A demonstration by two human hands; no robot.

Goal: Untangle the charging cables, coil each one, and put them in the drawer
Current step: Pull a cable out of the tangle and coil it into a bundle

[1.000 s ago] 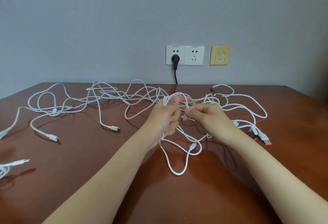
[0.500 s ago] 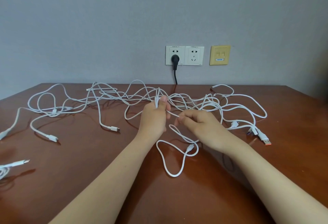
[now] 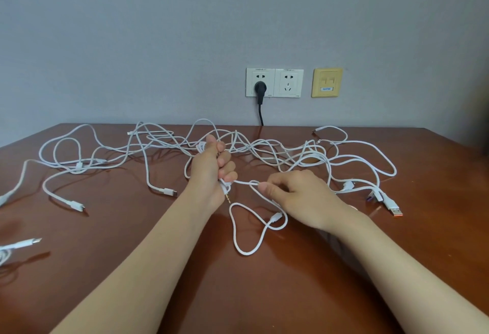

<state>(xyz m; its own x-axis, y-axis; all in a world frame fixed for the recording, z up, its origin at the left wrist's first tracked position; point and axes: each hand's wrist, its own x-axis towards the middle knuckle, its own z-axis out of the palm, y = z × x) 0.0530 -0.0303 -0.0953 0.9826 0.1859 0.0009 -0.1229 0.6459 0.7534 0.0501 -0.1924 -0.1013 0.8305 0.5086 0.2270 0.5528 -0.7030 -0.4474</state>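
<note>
Several white charging cables (image 3: 267,148) lie tangled across the far half of the brown table (image 3: 127,241). My left hand (image 3: 211,172) is curled round a bunch of cable, with a small jack plug sticking out below the fist. My right hand (image 3: 296,196) pinches a strand of the same white cable (image 3: 247,228) between thumb and forefinger, just right of the left hand. A loop of that cable lies on the table below both hands. No drawer is in view.
Loose plug ends lie at the left (image 3: 75,205), in the middle (image 3: 169,192) and, orange-tipped, at the right (image 3: 394,208). Another cable end (image 3: 23,243) sits at the left edge. A black plug (image 3: 260,87) and cord hang from the wall socket behind the table.
My right hand has moved down and right, drawing a strand away from my left hand. My left hand has turned and kept its grip; the loop below has settled lower on the table.
</note>
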